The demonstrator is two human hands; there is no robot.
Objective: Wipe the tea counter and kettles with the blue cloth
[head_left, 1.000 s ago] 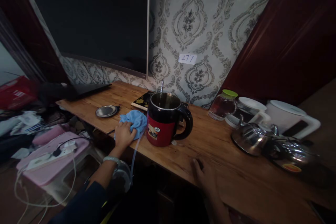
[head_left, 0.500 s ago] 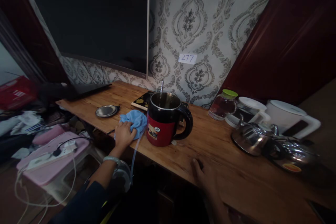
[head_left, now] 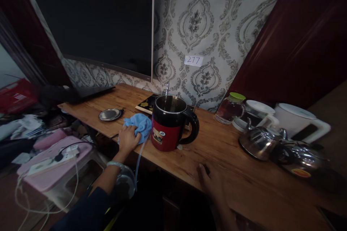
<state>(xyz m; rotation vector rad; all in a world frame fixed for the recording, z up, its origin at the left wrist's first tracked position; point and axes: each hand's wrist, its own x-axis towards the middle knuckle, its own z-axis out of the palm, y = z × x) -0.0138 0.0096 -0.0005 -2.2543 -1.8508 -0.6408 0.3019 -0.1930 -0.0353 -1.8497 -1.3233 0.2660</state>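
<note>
My left hand [head_left: 128,138] lies on a crumpled blue cloth [head_left: 141,123] near the front edge of the wooden table, its fingers closed over the fabric. Just right of the cloth stands a red and black electric kettle [head_left: 166,133] without a lid, upright, its handle to the right. A shiny metal spout or handle-like piece [head_left: 167,88] shows above its far rim. My right hand [head_left: 213,182] rests at the table's front edge, holding nothing I can see; its thumb stands apart, and the other fingers are dim. A round metal lid [head_left: 110,114] lies left of the cloth.
To the right stand a glass jug with a green lid [head_left: 230,108], white-lidded pitchers [head_left: 300,119] and steel teapots [head_left: 260,142]. Behind the kettle is a black tray [head_left: 148,104]. A clear hose [head_left: 138,166] hangs over the edge. Left is a pink stool [head_left: 62,164] with a power strip.
</note>
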